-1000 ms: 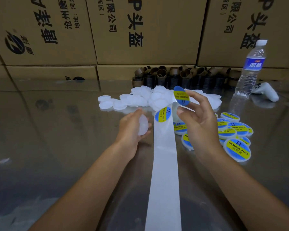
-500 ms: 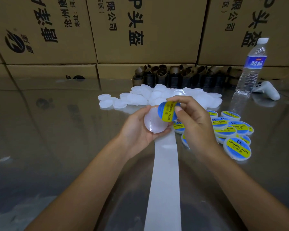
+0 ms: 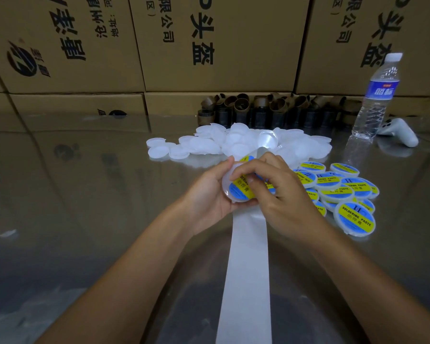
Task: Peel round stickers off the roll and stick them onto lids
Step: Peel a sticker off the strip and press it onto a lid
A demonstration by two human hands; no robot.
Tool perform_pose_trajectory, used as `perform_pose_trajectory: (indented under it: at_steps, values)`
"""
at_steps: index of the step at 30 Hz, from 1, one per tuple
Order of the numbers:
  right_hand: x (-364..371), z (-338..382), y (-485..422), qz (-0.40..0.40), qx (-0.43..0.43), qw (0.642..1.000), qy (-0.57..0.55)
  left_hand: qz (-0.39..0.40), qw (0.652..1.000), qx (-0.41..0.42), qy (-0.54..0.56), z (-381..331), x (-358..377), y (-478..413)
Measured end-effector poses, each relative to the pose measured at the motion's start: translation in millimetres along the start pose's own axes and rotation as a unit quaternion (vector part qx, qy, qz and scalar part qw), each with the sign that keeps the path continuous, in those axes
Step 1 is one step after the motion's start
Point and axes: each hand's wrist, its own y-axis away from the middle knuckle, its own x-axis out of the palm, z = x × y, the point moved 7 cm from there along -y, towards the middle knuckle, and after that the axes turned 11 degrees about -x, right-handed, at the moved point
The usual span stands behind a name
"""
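Sticker [image 3: 238,193], airborne a moment ago, now meets the lid [image 3: 225,188] in the left grip [image 3: 206,194]; right grip [image 3: 283,194] pinches it down.

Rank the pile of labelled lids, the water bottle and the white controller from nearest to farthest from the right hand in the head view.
1. The pile of labelled lids: on the table, just to the right of the right hand.
2. The water bottle: upright, farther back on the right.
3. The white controller: beyond the bottle, farthest right.
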Motion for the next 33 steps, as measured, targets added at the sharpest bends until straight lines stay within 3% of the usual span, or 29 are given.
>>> perform_pose_trajectory:
  at_steps: [24,33]
  values:
    - [0.5,0.8,2.1,0.010,-0.035,0.995,0.088,0.016,1.000,-0.012,-0.008,4.5,1.0,-3.3]
    - [-2.6,7.5,3.2,-0.005,-0.047,0.991,0.122,0.057,0.998,-0.002,-0.014,3.0,7.7,-2.2]
